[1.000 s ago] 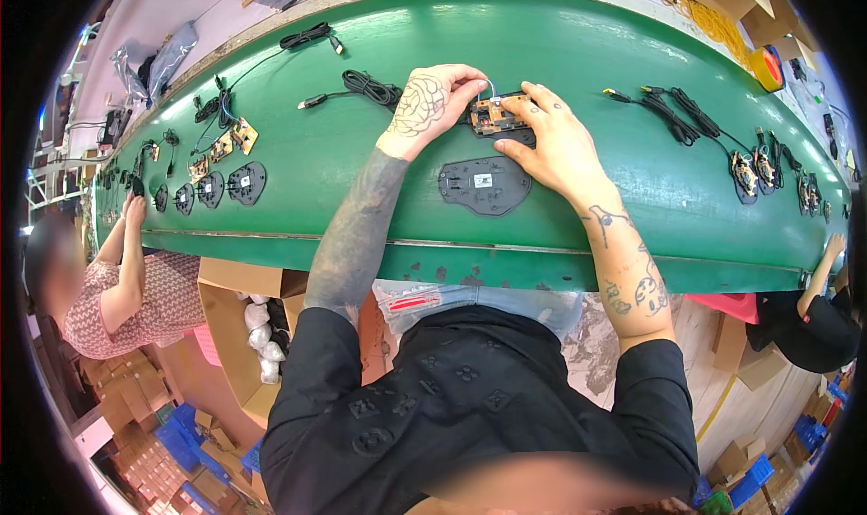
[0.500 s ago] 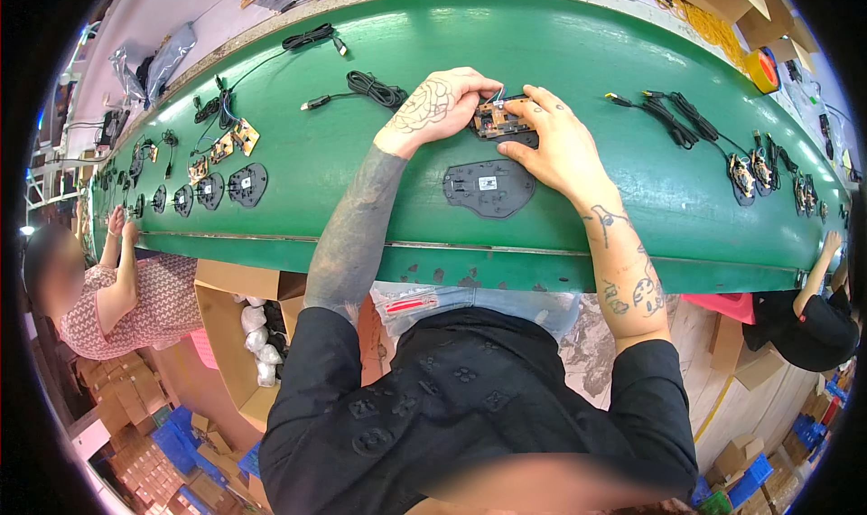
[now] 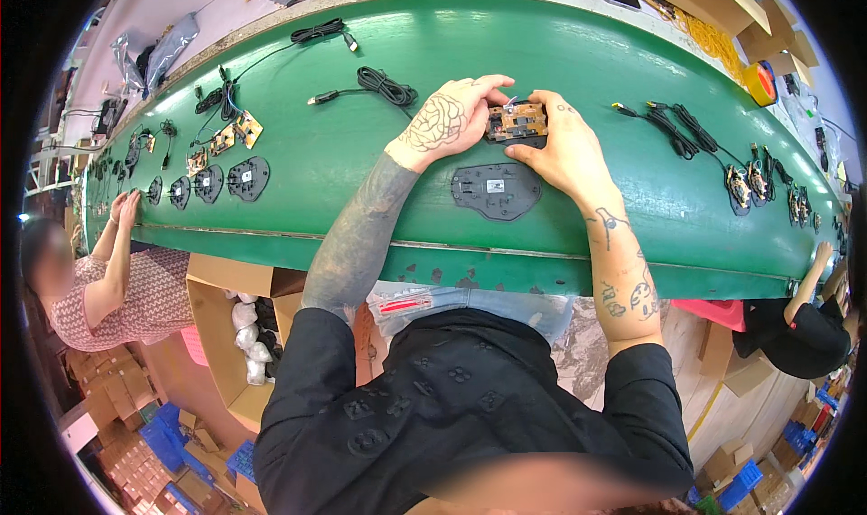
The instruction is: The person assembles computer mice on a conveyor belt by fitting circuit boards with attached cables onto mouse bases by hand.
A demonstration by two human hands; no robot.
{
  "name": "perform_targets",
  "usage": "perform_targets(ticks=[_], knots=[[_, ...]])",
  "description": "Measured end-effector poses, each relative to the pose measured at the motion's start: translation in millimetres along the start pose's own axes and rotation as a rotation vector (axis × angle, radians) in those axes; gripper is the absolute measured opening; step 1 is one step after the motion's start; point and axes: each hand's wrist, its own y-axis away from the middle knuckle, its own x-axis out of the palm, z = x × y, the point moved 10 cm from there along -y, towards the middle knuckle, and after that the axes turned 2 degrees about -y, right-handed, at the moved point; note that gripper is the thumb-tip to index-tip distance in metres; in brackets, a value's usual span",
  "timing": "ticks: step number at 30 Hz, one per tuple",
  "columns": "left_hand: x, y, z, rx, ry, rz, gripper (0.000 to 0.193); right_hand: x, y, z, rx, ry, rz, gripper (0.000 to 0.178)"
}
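Observation:
On the green conveyor belt (image 3: 560, 54), my left hand (image 3: 449, 117) and my right hand (image 3: 562, 146) both grip a small black mouse base fitted with a brown circuit board (image 3: 517, 122). Fingers of each hand press on its two ends. Just in front of it lies a flat black mouse bottom plate (image 3: 497, 190), untouched. A coiled black cable with a plug (image 3: 375, 86) lies left of my left hand.
More black bottom plates (image 3: 247, 177) and circuit boards (image 3: 237, 134) lie on the belt's left; assembled units with cables (image 3: 750, 182) on its right. A person (image 3: 108, 280) works at the left, another (image 3: 804, 330) at the right. A cardboard box (image 3: 235, 334) stands below the belt.
Both hands stay on the circuit board assembly; the fingers have shifted slightly on it. The belt's items have not visibly moved.

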Motion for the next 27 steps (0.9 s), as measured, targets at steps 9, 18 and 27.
perform_targets(ticks=[9,18,27], knots=[[2.9,8.8,1.7,-0.057,0.026,0.109,0.055,-1.1,-4.5,12.3,-0.14,0.126,-0.086,0.074],[5.3,9.9,4.4,-0.107,0.076,0.159,0.076,-2.3,-9.1,7.0,-0.085,0.095,-0.082,0.067],[8.6,11.0,3.7,-0.114,0.021,0.187,0.081,-4.2,-7.3,10.0,-0.116,0.043,-0.116,0.071]])
